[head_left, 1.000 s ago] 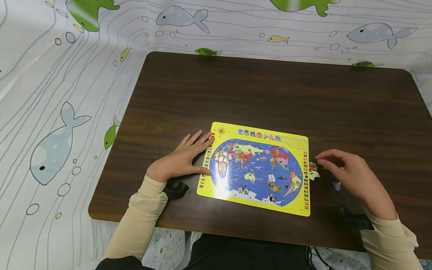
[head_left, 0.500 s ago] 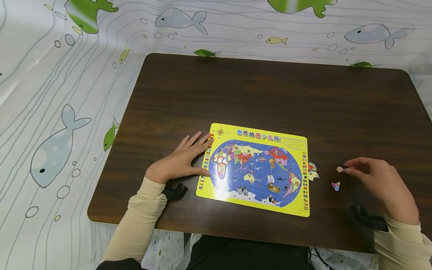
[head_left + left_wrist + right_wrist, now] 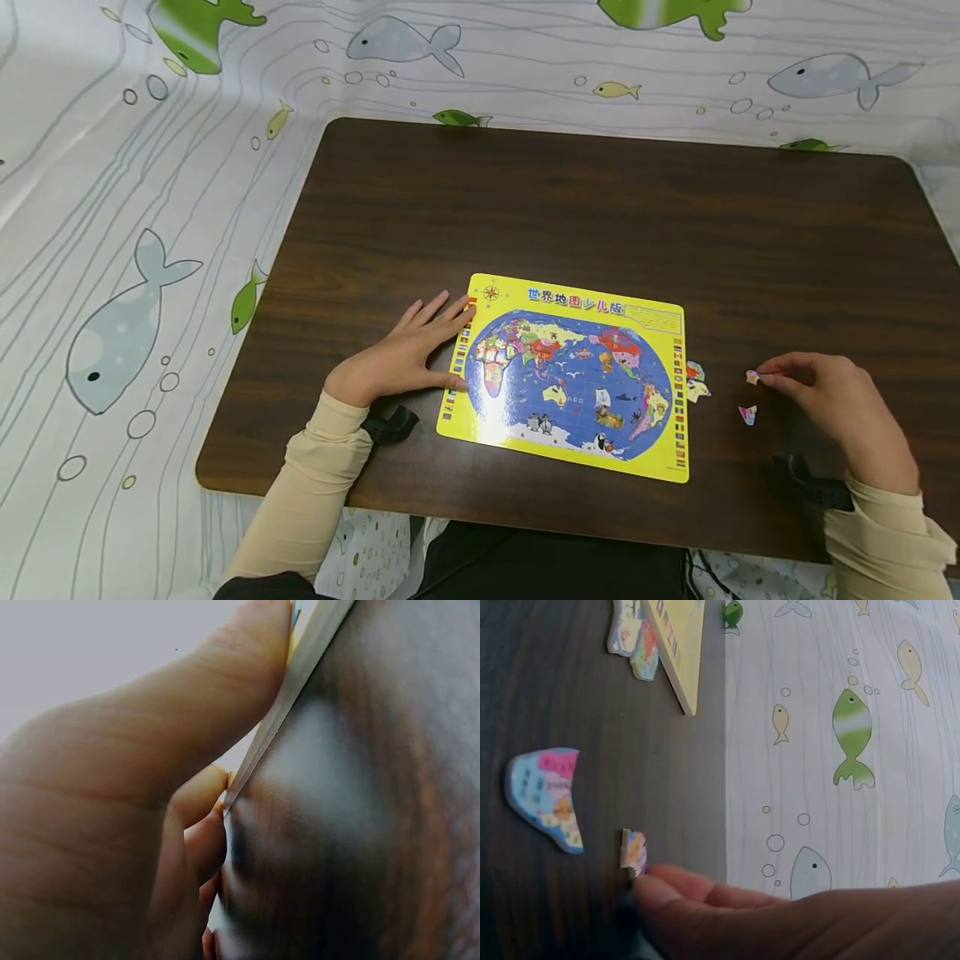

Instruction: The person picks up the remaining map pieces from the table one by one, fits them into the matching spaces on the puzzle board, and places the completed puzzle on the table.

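Note:
A yellow-bordered world map puzzle board (image 3: 656, 465) lies on the brown table. My left hand (image 3: 401, 354) rests on its left edge, fingers spread and fairly straight; the left wrist view has the thumb (image 3: 225, 675) and fingertips right at the board's edge. To the right of the board, my right hand (image 3: 840, 400) pinches a small puzzle piece (image 3: 634, 851) between thumb and index finger, low over the table. Nearby lies a larger curved puzzle piece (image 3: 544, 796) in pink, blue and cream. Two more puzzle pieces (image 3: 696, 382) lie against the board's right edge.
The dark wooden table (image 3: 585, 208) reaches far behind the board. A white sheet with printed fish (image 3: 405, 42) hangs at the back and left. Black straps with a mount (image 3: 390, 423) sit at both wrists.
My right hand has moved right, away from the board's edge, and then slightly back left; the small puzzle piece now shows at its fingertips. The left hand and board stay put.

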Tool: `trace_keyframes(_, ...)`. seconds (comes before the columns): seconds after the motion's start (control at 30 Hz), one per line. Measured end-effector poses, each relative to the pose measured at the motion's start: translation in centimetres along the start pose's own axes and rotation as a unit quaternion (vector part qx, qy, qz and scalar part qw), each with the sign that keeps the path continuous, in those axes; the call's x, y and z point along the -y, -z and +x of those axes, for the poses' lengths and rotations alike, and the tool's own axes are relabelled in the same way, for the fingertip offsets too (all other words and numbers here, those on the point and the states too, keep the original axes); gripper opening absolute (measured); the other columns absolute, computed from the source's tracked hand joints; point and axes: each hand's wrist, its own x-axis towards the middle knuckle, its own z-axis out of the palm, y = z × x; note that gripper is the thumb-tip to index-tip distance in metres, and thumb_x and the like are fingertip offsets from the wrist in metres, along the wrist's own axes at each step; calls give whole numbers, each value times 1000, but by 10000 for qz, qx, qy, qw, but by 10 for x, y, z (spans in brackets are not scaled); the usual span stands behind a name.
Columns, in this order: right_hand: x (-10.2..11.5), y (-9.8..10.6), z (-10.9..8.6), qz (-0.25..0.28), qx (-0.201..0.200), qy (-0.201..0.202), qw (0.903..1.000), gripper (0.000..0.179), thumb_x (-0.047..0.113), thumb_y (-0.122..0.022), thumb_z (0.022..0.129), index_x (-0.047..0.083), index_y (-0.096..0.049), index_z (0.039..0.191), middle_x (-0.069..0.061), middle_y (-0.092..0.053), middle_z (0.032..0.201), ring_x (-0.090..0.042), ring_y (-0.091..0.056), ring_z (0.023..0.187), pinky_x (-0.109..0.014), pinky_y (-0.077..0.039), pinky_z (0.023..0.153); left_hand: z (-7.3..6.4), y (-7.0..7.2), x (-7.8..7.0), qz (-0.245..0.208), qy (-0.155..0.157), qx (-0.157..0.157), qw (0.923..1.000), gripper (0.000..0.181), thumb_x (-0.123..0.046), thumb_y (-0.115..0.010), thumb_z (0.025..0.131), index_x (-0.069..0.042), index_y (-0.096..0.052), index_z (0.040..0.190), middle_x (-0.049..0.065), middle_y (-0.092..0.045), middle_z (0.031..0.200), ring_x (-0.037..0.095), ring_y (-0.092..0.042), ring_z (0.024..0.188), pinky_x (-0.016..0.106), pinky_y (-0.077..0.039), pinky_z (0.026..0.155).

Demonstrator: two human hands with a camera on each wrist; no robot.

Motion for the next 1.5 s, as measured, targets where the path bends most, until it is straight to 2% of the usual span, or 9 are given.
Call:
trace_keyframes(0.3,6,-7,0,111,-161,43,9998,26,21,-73,99,0,-75,115,-30,-72,115,-37,-65,92,-37,-49,64,1,-1,0,57,17,44,10000,110,-57,-79,86,-22,-16,168,-3,-5,178,29,4,166,59,4,132)
trace_keyframes(0.47,12,-11,-2,267,-519,-130,9982,27,25,-76,98,3,-77,113,-27,-75,109,-30,-63,86,-28,-42,64,2,0,0,78,64,36,9999,111,-57,-79,85,-22,-16,168,-3,-5,178,30,5,166,59,4,132)
trace_keyframes(0.6,16,-16,-5,299,-845,-382,9952,30,26,-77,97,1,-77,111,-30,-75,107,-31,-64,82,-27,-39,60,3,0,0,81,62,47,9999,112,-57,-80,84,-22,-15,169,-3,-5,178,30,5,166,59,4,132)
trace_keyframes(0.83,22,-19,-7,263,-1120,-664,9911,31,26,-77,97,-2,-77,109,-29,-76,102,-20,-56,67,-25,-36,53,3,-1,2,81,34,38,10000,111,-58,-79,85,-22,-15,169,-3,-4,178,31,5,166,61,4,131)
trace_keyframes(1.07,27,-23,-10,285,-1106,-911,9893,30,25,-73,99,-4,-76,110,-30,-76,103,-30,-59,75,-29,-36,56,2,-1,1,43,61,49,10000,111,-58,-79,85,-22,-16,168,-4,-4,178,31,5,166,60,4,132)
trace_keyframes(1.17,29,-25,-13,275,-1135,-946,9886,31,24,-73,99,-5,-75,111,-31,-75,106,-35,-62,78,-31,-36,58,0,-2,0,38,71,82,9999,111,-58,-79,85,-23,-15,168,-4,-4,178,30,5,166,59,4,132)
trace_keyframes(1.27,31,-28,-16,270,-1191,-992,9876,33,25,-74,99,-5,-75,112,-33,-74,110,-34,-59,74,-33,-34,56,-1,-4,0,47,68,79,9999,110,-59,-78,85,-23,-16,168,-5,-3,178,29,5,166,59,4,132)
trace_keyframes(1.5,33,-30,-18,241,-1547,-748,9848,29,21,-77,97,-4,-76,110,-32,-75,105,-23,-51,62,-31,-30,52,-1,-2,-1,17,59,4,10000,110,-59,-79,85,-23,-17,168,-6,-4,178,28,4,166,59,4,132)
